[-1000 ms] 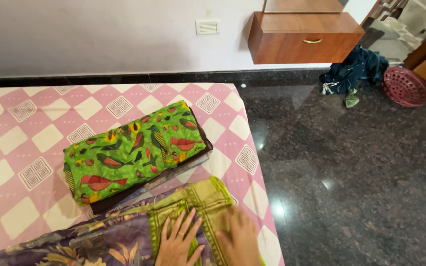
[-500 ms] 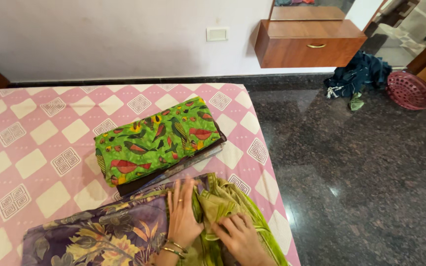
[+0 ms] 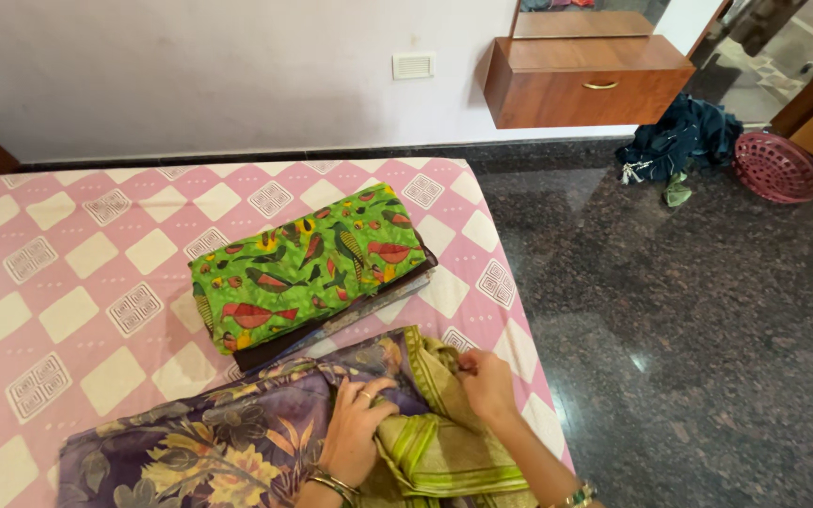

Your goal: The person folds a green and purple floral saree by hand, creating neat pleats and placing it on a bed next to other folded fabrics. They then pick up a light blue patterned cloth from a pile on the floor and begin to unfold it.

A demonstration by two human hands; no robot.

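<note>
A purple flowered cloth with an olive-green border (image 3: 209,442) lies at the near edge of the bed. My left hand (image 3: 355,428) presses down on it with fingers bent, gripping the fabric where purple meets green. My right hand (image 3: 484,381) pinches a raised fold of the green border (image 3: 435,442) just to the right. Behind them sits a folded stack topped by a bright green cloth with red leaf and bird shapes (image 3: 308,263), over darker folded pieces.
The bed is covered by a pink and cream checked sheet (image 3: 87,273). To the right is dark polished stone floor (image 3: 708,329). A wooden wall drawer (image 3: 585,80), a heap of dark blue clothes (image 3: 679,141) and a pink basket (image 3: 778,167) stand at the back right.
Both hands went from lying flat on the green border to bunching it up. The right hand has lifted a fold. The view has shifted, so the folded stack appears further right.
</note>
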